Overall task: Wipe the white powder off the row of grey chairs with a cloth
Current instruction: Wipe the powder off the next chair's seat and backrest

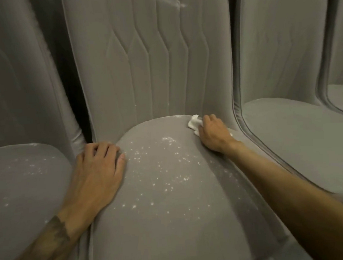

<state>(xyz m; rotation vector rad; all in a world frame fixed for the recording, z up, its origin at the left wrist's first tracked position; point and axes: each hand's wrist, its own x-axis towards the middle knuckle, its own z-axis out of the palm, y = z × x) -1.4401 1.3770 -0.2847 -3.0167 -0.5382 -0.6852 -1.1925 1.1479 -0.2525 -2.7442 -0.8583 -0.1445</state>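
Note:
A grey padded chair fills the middle of the head view, its seat (171, 219) speckled with white powder (164, 170). My right hand (212, 133) grips a small crumpled white cloth (194, 123) and holds it against the seat's far right corner, next to the backrest (153, 71). My left hand (97, 171) rests on the seat's left edge, fingers bent down into the gap beside it. A white smear (180, 4) marks the top of the backrest.
The left neighbouring chair seat (26, 177) also carries white powder. The right neighbouring seat (296, 133) looks free of specks. A dark gap (80, 106) separates the left and middle backrests. A further seat shows at the far right edge (341, 97).

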